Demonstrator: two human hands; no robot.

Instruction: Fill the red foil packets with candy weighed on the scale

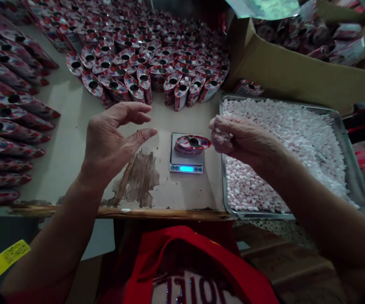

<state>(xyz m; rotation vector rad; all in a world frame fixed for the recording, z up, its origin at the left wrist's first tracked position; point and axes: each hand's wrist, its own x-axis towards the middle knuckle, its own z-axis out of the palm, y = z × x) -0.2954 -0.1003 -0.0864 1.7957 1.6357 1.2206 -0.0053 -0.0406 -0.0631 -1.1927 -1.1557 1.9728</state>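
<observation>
Pale and worn, with a bare brown patch near its front edge, the tabletop (68, 101) carries crowded upright packs (134, 88) along the back and more in a row at the left; a carton (291, 69) stands at the far right. On a small scale (182, 160) with a lit display, in front of the person, one pack (193, 148) stands alone, its round hole facing up and the long axis of its top running left to right. It lies between the two hands, its right end just beside the right hand (245, 137), which is clearly the nearer; whether they touch I cannot tell. That hand reaches in from the right, past the tray (261, 215), fingers and thumb drawn together on some white pieces (223, 136) like those heaped in the tray. Well apart from the scale, the left hand (112, 135) hangs above the tabletop, thumb and fingers curved apart, holding nothing, the gap turned toward the pack.
</observation>
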